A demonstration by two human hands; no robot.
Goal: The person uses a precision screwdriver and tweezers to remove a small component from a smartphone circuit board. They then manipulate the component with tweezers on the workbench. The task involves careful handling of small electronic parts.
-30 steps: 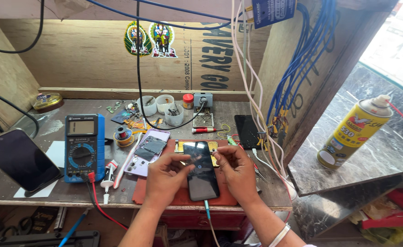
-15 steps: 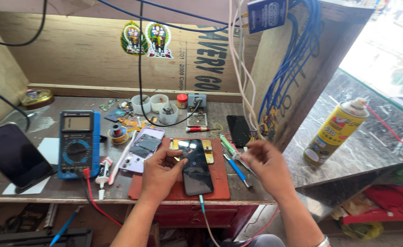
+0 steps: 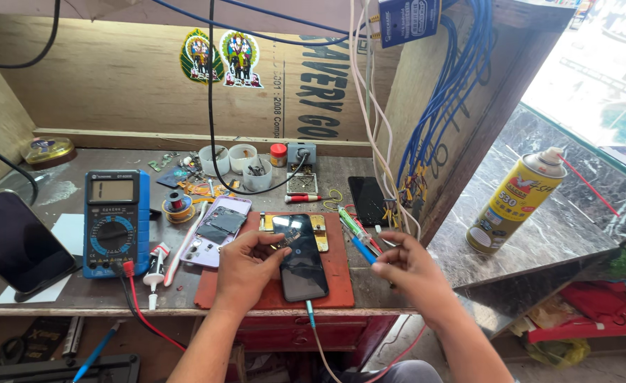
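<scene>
1. A black phone [image 3: 302, 266] lies face up on a red mat [image 3: 338, 284] at the front edge of the table [image 3: 79, 298], with a thin cable [image 3: 313, 326] running from its lower end over the table edge.
2. The left hand [image 3: 245, 273] rests at the phone's left side, its grip closed lightly on the phone's upper left edge, thumb and fingertips touching it.
3. The right hand [image 3: 412, 269] hovers to the right of the phone, apart from it, its grip pinched around a blue-handled tool [image 3: 363, 250] whose tip points up and left.
4. Left of the mat lie an opened pale purple phone [image 3: 216, 230], a small white tube [image 3: 157, 261] and a blue multimeter [image 3: 114, 221] with red and black leads; a dark phone [image 3: 15, 241] lies at the far left.
5. Small white cups [image 3: 245, 167] of parts stand at the back.
6. The table sits in a plywood booth; blue wires [image 3: 455, 92] hang at the right, and a yellow spray can [image 3: 515, 202] stands on a dark stone counter [image 3: 561, 234] beyond.
</scene>
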